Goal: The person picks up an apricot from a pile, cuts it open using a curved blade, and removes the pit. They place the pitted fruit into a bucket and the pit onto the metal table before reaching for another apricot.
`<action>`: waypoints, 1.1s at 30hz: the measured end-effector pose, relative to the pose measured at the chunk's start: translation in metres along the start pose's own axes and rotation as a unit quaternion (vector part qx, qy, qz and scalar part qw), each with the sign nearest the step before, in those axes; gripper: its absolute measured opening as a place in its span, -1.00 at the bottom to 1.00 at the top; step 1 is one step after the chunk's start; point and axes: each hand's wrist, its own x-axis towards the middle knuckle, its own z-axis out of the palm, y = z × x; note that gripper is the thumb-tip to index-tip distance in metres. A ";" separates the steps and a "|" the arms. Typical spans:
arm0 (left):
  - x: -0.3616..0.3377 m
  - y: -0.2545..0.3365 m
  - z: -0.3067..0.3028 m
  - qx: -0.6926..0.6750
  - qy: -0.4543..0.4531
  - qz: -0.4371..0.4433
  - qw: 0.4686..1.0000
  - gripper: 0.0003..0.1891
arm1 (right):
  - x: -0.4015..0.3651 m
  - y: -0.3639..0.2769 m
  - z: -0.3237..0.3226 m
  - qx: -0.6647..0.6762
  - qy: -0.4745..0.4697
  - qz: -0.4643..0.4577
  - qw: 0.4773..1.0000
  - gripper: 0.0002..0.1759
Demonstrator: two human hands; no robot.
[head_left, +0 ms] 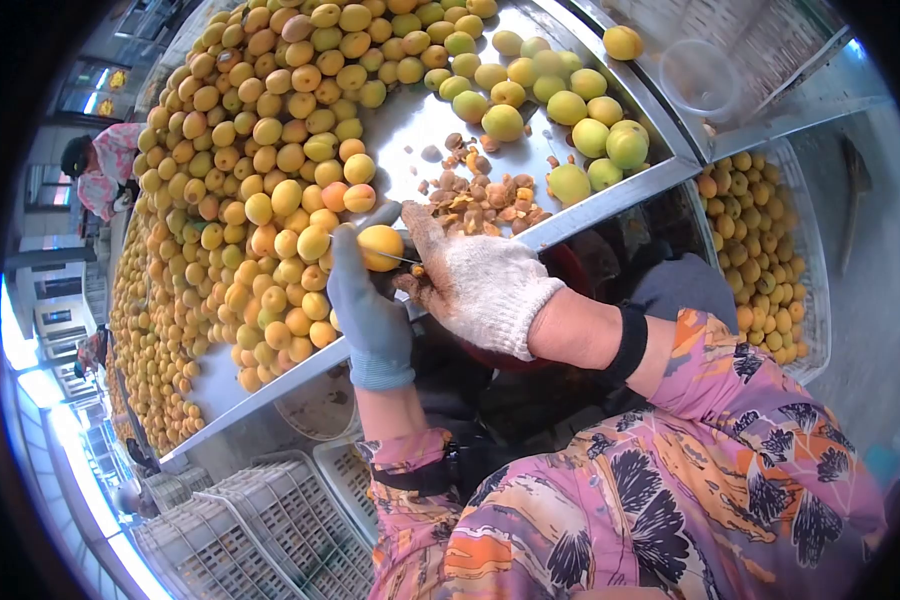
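My left hand, in a blue-grey glove, is closed around a yellow apricot above the table's front edge. My right hand wears a stained white knit glove and is closed on a thin metal tool whose shaft reaches the apricot. A small orange scrap sits by the right fingertips; the tool's handle is hidden in that hand. Just beyond the gloves lies a pile of brown apricot pits with bits of flesh.
Yellow apricots cover much of the metal table; greener ones lie at its right corner. A crate of apricots stands at right, near a clear plastic cup. White crates sit below left. Another person is at far left.
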 end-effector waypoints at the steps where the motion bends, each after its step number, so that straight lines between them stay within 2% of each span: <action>1: 0.001 0.001 0.003 0.114 0.011 0.038 0.993 -0.44 | 0.001 0.001 -0.002 0.000 0.000 0.001 1.000 -0.47; 2: 0.002 0.002 0.003 0.114 0.010 0.038 0.993 -0.44 | 0.002 0.001 -0.003 -0.017 0.002 0.010 1.000 -0.51; 4: 0.003 0.003 0.004 0.189 -0.034 0.050 0.980 -0.62 | 0.004 0.005 -0.004 -0.035 0.004 0.021 0.999 -0.55; 5: 0.001 0.004 0.006 0.188 -0.035 0.050 0.980 -0.62 | 0.006 0.008 -0.005 -0.037 -0.005 0.032 0.999 -0.56; 7: -0.004 0.005 0.010 0.184 -0.061 -0.043 0.980 -0.64 | 0.006 0.012 -0.006 -0.041 -0.014 0.047 0.998 -0.58; 10: -0.002 0.005 0.010 0.198 -0.079 0.001 0.977 -0.62 | 0.009 0.014 -0.008 0.021 -0.001 0.055 0.998 -0.69; 12: -0.003 0.006 0.007 0.204 -0.087 0.014 0.975 -0.63 | 0.013 0.021 -0.007 0.092 -0.047 0.004 0.995 -0.72; 16: -0.006 0.007 0.005 0.181 -0.111 0.021 0.977 -0.65 | 0.018 0.026 -0.010 0.104 -0.090 -0.022 0.990 -0.72; 18: -0.008 0.009 0.005 0.174 -0.116 0.013 0.978 -0.65 | 0.021 0.029 -0.012 0.101 -0.139 -0.033 0.985 -0.69; 21: -0.011 0.009 0.005 0.148 -0.120 -0.001 0.982 -0.66 | 0.024 0.030 -0.015 0.069 -0.161 -0.015 0.984 -0.68; 23: -0.014 0.010 0.002 0.295 -0.124 0.105 0.942 -0.66 | 0.026 0.030 -0.024 0.166 -0.172 0.022 0.971 -0.66; 24: -0.015 0.009 0.001 0.295 -0.124 0.105 0.942 -0.66 | 0.025 0.028 -0.030 0.187 -0.186 0.044 0.963 -0.64; 27: -0.015 0.006 0.000 0.289 -0.095 0.084 0.949 -0.77 | 0.028 0.027 -0.024 0.173 -0.176 0.034 0.968 -0.66; 28: -0.012 0.006 0.003 0.286 -0.093 0.138 0.944 -0.76 | 0.027 0.025 -0.023 0.174 -0.177 0.032 0.968 -0.66; 29: -0.009 0.006 0.005 0.283 -0.090 0.192 0.935 -0.73 | 0.026 0.022 -0.021 0.119 -0.136 0.019 0.983 -0.64; 30: -0.005 0.000 -0.002 0.285 -0.089 0.192 0.935 -0.73 | 0.024 0.019 -0.021 0.063 -0.094 0.006 0.994 -0.61; 31: 0.001 -0.012 -0.013 0.384 -0.065 0.306 0.869 -0.72 | 0.021 0.015 -0.023 0.064 -0.095 0.004 0.993 -0.61; 32: 0.005 -0.023 -0.024 0.472 -0.039 0.413 0.778 -0.71 | 0.018 0.010 -0.029 0.051 -0.079 0.026 0.995 -0.55; 33: 0.007 -0.025 -0.028 0.472 -0.039 0.413 0.778 -0.71 | 0.014 0.004 -0.035 0.037 -0.063 0.049 0.996 -0.48</action>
